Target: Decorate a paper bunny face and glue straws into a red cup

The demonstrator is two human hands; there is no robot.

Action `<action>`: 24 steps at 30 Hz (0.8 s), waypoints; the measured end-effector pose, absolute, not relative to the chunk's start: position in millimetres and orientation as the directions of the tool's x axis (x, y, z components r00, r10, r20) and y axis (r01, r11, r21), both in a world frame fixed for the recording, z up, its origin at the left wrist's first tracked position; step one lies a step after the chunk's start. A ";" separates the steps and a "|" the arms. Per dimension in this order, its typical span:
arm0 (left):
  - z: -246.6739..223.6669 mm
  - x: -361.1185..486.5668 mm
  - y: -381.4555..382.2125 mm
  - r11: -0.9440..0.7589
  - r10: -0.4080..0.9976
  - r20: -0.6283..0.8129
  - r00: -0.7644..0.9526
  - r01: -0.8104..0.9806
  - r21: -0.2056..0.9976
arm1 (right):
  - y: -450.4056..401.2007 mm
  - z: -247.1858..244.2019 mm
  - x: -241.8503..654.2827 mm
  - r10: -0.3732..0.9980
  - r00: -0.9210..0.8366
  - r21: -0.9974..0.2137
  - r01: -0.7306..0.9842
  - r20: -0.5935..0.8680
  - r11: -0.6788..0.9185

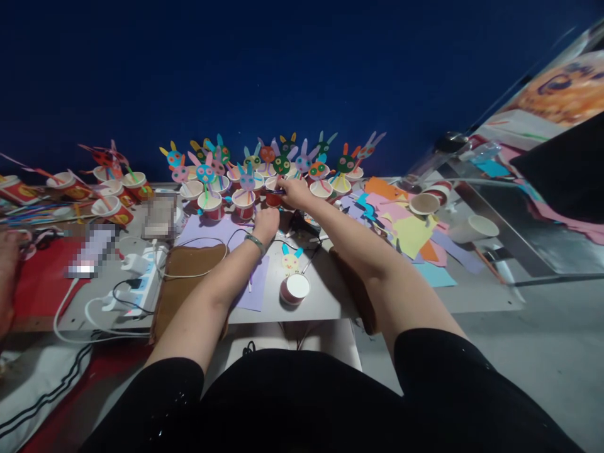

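Note:
My right hand (295, 192) reaches over the table to a red paper cup (272, 199) in the front of the cup group. Its fingers are closed by the cup's rim, around what looks like a thin dark pen-like thing, partly hidden. Just below that cup is my left hand (267, 224), curled closed; whatever it may hold is hidden. Nearer to me a paper rabbit head (290, 259), cream with blue ears, lies flat above a paper cup (295, 289) that shows its white base. Behind my hands, several cups carry coloured paper rabbits (204, 173) on sticks.
Coloured paper scraps (406, 229) spread to the right, with a tipped white cup (473, 229) beyond them. On the left are a power strip (147, 280) with cables, a phone (93, 250), more cups (112, 209) and another person's hand (8, 258). A blue wall (292, 63) stands behind.

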State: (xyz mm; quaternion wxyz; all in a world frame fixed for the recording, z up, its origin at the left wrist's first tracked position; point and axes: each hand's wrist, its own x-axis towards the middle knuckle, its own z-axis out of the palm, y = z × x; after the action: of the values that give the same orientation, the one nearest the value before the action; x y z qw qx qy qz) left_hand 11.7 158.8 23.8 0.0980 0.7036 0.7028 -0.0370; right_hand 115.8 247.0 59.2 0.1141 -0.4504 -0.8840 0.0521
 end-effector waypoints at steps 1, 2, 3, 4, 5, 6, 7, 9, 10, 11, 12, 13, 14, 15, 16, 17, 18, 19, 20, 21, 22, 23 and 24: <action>23.1 12.2 159.1 0.018 0.985 -0.172 -0.003 0.996 0.082 | 247.2 58.9 116.2 0.807 -0.570 -0.193 0.783 0.157 0.591; 22.2 12.5 159.5 0.033 0.989 -0.149 -0.021 0.996 0.079 | 247.5 58.7 116.7 0.805 -0.572 -0.192 0.782 0.159 0.594; 21.3 12.6 160.0 0.048 0.991 -0.127 -0.038 0.996 0.076 | 247.7 58.7 117.1 0.803 -0.575 -0.192 0.779 0.159 0.596; 20.3 12.6 160.4 0.056 0.992 -0.117 -0.047 0.996 0.075 | 248.0 58.7 117.4 0.801 -0.578 -0.192 0.778 0.158 0.599; 19.6 12.3 160.6 0.062 0.993 -0.108 -0.054 0.995 0.074 | 248.2 58.8 117.7 0.801 -0.579 -0.192 0.777 0.154 0.599; 19.0 11.9 160.5 0.065 0.993 -0.100 -0.057 0.995 0.072 | 248.4 59.0 117.8 0.801 -0.580 -0.191 0.778 0.150 0.599; 18.9 11.3 160.0 0.065 0.994 -0.094 -0.058 0.995 0.071 | 248.5 59.3 118.0 0.802 -0.579 -0.192 0.779 0.146 0.597; 20.3 9.9 157.1 0.058 0.995 -0.089 -0.052 0.996 0.069 | 248.4 59.8 118.1 0.805 -0.578 -0.196 0.780 0.137 0.594; 21.9 9.1 154.6 0.050 0.995 -0.091 -0.044 0.997 0.067 | 248.1 60.0 118.1 0.805 -0.578 -0.200 0.780 0.134 0.593; 24.2 8.5 151.4 0.040 0.995 -0.095 -0.034 0.997 0.064 | 247.6 60.2 118.0 0.804 -0.580 -0.204 0.778 0.130 0.594; 27.0 7.9 147.4 0.027 0.995 -0.100 -0.021 0.998 0.062 | 247.1 60.4 117.8 0.803 -0.583 -0.207 0.776 0.127 0.596; 30.4 7.5 142.8 0.011 0.995 -0.104 -0.005 0.998 0.058 | 246.5 60.4 117.5 0.802 -0.585 -0.210 0.774 0.123 0.597; 34.1 7.1 137.5 -0.006 0.994 -0.108 0.012 0.998 0.055 | 245.9 60.4 117.2 0.803 -0.584 -0.213 0.775 0.119 0.596; 38.0 6.8 131.9 -0.030 0.993 -0.110 0.035 0.998 0.052 | 245.3 60.2 116.8 0.803 -0.584 -0.215 0.775 0.116 0.594; 41.8 6.5 126.0 -0.052 0.992 -0.114 0.057 0.998 0.048 | 244.9 60.0 116.4 0.803 -0.585 -0.215 0.774 0.116 0.595; 45.4 6.1 120.0 -0.071 0.989 -0.123 0.076 0.997 0.043 | 244.5 59.6 116.1 0.801 -0.587 -0.214 0.773 0.116 0.598; 48.7 5.5 114.0 -0.090 0.987 -0.131 0.094 0.995 0.038 | 244.3 59.2 115.8 0.797 -0.592 -0.211 0.770 0.117 0.603; 51.5 4.6 108.2 -0.103 0.984 -0.140 0.107 0.994 0.033 | 244.1 58.8 115.6 0.792 -0.599 -0.209 0.765 0.119 0.609; 53.9 3.5 102.7 -0.120 0.981 -0.149 0.123 0.992 0.030 | 244.0 58.4 115.5 0.787 -0.605 -0.206 0.760 0.120 0.616; 55.8 2.1 97.5 -0.136 0.978 -0.157 0.138 0.990 0.027 | 244.0 58.0 115.4 0.783 -0.610 -0.203 0.757 0.119 0.621; 57.4 0.7 92.8 -0.149 0.975 -0.163 0.151 0.989 0.024 | 244.1 57.7 115.4 0.782 -0.612 -0.201 0.757 0.118 0.622; 58.7 -0.8 88.5 -0.160 0.972 -0.170 0.162 0.987 0.022 | 244.1 57.5 115.3 0.783 -0.611 -0.201 0.758 0.117 0.621; 59.9 -2.1 84.7 -0.168 0.970 -0.176 0.169 0.986 0.020 | 244.2 57.3 115.1 0.785 -0.608 -0.201 0.760 0.117 0.618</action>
State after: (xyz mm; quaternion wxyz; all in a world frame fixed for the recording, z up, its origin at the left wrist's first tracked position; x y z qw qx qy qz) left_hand -2.1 84.7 59.9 0.0645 0.7619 0.6416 -0.0610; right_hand 115.1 244.2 57.3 0.0973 -0.4319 -0.8943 0.0655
